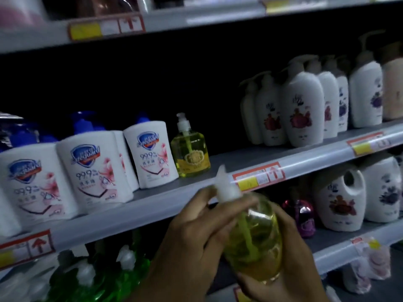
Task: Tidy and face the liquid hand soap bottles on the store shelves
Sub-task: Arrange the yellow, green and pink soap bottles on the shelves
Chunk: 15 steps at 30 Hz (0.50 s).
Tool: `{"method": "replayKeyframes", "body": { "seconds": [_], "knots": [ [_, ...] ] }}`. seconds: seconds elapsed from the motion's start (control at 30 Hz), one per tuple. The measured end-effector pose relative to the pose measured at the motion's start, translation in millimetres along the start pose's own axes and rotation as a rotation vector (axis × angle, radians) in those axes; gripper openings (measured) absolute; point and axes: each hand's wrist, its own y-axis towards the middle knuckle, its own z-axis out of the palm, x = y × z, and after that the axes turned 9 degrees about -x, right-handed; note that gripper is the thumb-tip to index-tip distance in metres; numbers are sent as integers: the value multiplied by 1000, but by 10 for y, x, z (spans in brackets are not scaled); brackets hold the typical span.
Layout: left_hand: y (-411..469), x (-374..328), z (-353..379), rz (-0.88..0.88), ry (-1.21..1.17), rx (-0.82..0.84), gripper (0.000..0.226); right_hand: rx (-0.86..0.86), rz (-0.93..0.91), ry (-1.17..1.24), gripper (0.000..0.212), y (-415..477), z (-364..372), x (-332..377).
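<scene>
Held bottle: a clear yellow soap bottle [255, 240] is off the shelf, in front of and below the middle shelf's edge, tilted with its white pump [225, 188] leaning up and left.
Left hand: the left hand [189, 238] grips the bottle's shoulder, fingers curled round it just under the pump.
Right hand: the right hand [290, 258] cups the base and far side, fingers wrapped on the bottle.
Label: motion blur hides which way it faces; I cannot tell.
Matching stock: one upright yellow bottle [192, 153] stands on the middle shelf [239, 162], label forward, touching or just beside the last of the Safeguard bottles [91, 171].
Done so far: the Safeguard bottles sit near the front with logos outward, though they lean unevenly; this looks partly faced.
Left to do: probably setting the held bottle beside its twin, label out, then squaring the row.
Open room: a bare stretch of shelf runs from the upright yellow bottle to the white lotion bottles [301, 110], well apart.
Edges: the price rail [257, 175] lies between bottle and shelf; the base likely has to rise over it.
Below: green bottles [104, 277] crowd the lower shelf under the left hand.
</scene>
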Motion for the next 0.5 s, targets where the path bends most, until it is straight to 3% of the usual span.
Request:
{"method": "replayKeyframes", "body": {
  "seconds": [0.07,0.13,0.2,0.33,0.43,0.5],
  "knots": [
    [272,-19,-100,37,-34,-67,38,-176,-105,-182,102,235,-32,244],
    [517,109,-175,-26,-34,-198,37,-259,-145,-241,99,524,-65,423],
    [757,320,-193,-101,143,-262,38,-263,-100,-250,96,849,-113,541],
    [1093,631,-115,-257,506,-68,52,-206,-116,-344,92,1464,16,461],
    [1204,755,-30,-321,577,22,58,-68,-133,-455,102,1759,198,320],
    [1223,801,0,-342,612,76,60,33,-99,-460,98,1861,277,209]
  ]
}}
